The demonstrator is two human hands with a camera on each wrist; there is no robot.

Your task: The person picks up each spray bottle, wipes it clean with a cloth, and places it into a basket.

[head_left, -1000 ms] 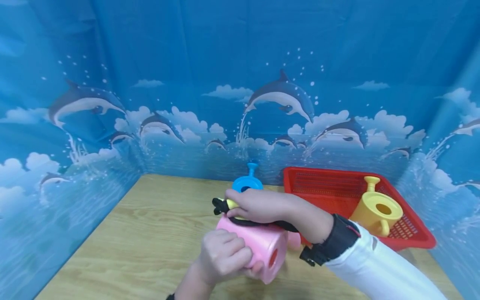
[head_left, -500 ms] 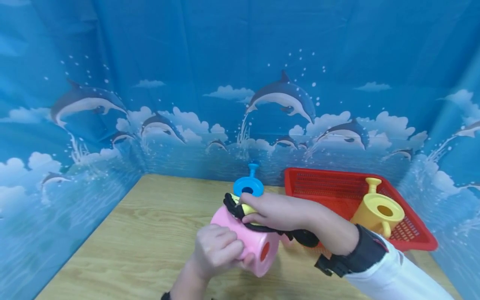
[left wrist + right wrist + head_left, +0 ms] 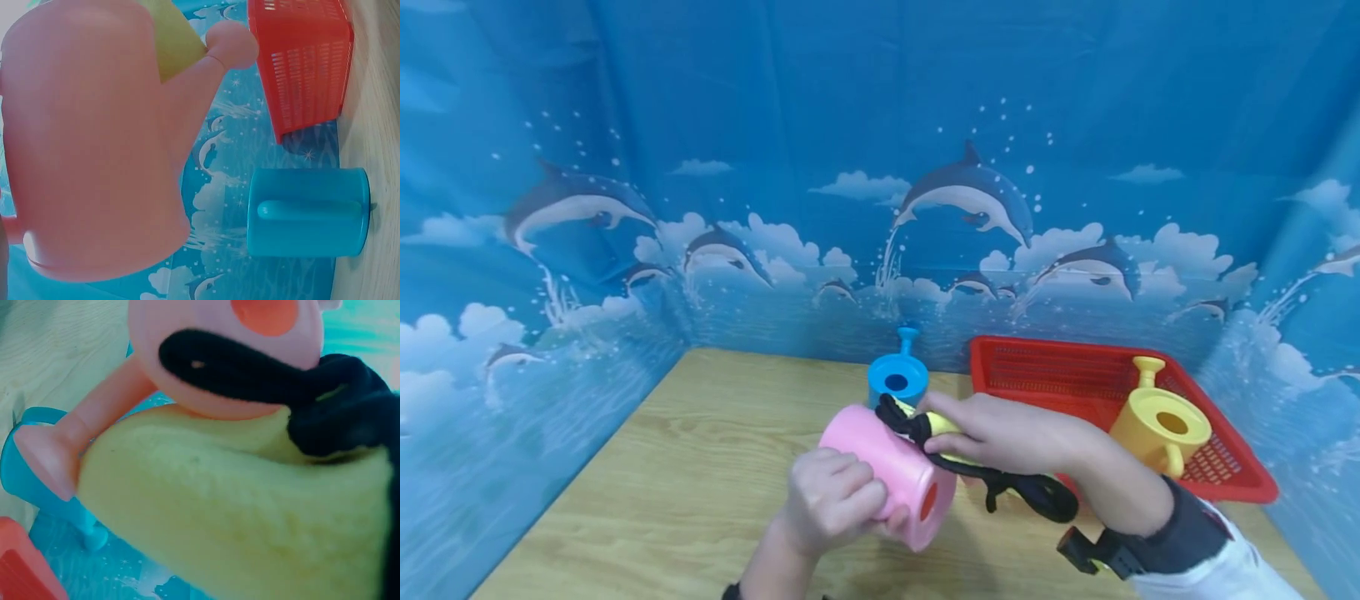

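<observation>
Pink plastic watering can [image 3: 880, 467], cylindrical, round opening in its top face: at lower centre of the head view, held tilted above the table with the opening turned toward lower right. Its spout and rounded head appear at upper centre in the left wrist view.

Left hand [image 3: 837, 504], bare: lower centre of the head view, fingers curled in a firm hold on the pink can; the exact part gripped is mostly hidden by the fingers.

Right hand [image 3: 1000, 433], bare, white sleeve [image 3: 1217, 567] and black wristband [image 3: 1187, 521] behind it: right of centre, fingers closed on a bunched fold of cloth.

Soft yellow fabric cloth with black trim [image 3: 225, 494]: in the right hand, its front end against the upper right side of the pink can, a black end hanging toward lower right in the head view.

Blue plastic watering can [image 3: 306, 234]: upright on the table, just behind the pink can, at centre of the head view.

Red plastic basket, perforated walls [image 3: 1052, 375]: right side. Contents visible: one yellow plastic watering can [image 3: 1138, 425], at the basket's right end.

Light wood-grain table [image 3: 700, 467]: lower half of the head view.

Blue sheet printed with dolphins and clouds [image 3: 850, 125]: backdrop across the upper half.
</observation>
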